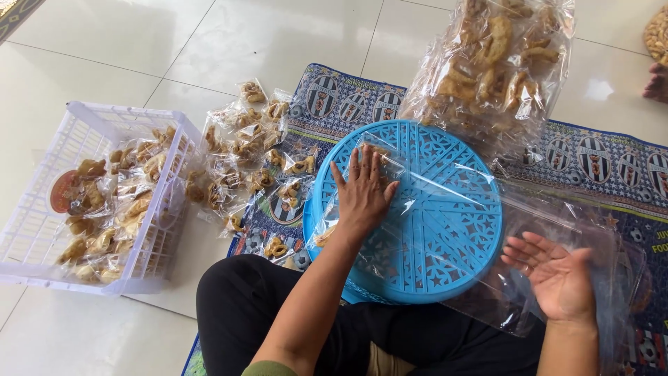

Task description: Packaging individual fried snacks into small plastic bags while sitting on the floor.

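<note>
The left hand [363, 191] lies palm down, fingers spread and pointing away from the body, pressed flat on a clear plastic bag [424, 209] that is laid across a round blue stool [445, 244]. The forearm runs up from the lower middle of the view, over the person's black-clothed lap, wrist straight. The hand grips nothing; it only flattens the bag against the stool's patterned top.

The right hand [557, 275] is at the stool's right edge, palm turned up and inward, fingers loosely spread and a little curled. It is partly under or behind more clear plastic, slightly blurred, and I cannot tell whether it touches the sheet; it pinches nothing that shows.

Behind the stool a large bag of fried snacks [494, 69] stands on a patterned mat [598, 160]. To the left of the stool, small sealed snack packets [243, 146] lie in a loose heap, partly on the mat and partly on the white tiled floor [104, 49]. Further left a white plastic crate [42, 237] sits on the floor with more packets inside, well apart from both hands.
</note>
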